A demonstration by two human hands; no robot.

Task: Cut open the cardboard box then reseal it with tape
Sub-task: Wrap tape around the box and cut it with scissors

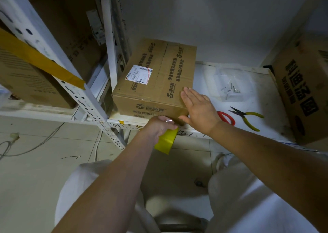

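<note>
Yellow tape roll (166, 140) gripped in left hand (158, 126); right hand (198, 108) flat on cardboard box (156, 76). Pull it taut, probably along the seam.

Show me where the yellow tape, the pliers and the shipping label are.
yellow tape (166, 141), head view, on the hanging strip.
pliers (251, 116), head view, on a yellow handle.
shipping label (139, 74), head view, on the label's middle.

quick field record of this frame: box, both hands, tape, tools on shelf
box: closed, on white shelf, shipping label on top
right hand: flat, fingers straight, pressing box's near right corner
left hand: gripping yellow tape at box's lower front edge
tools: pliers and red-handled scissors on shelf, right of box
other: loose screws behind pliers
</note>
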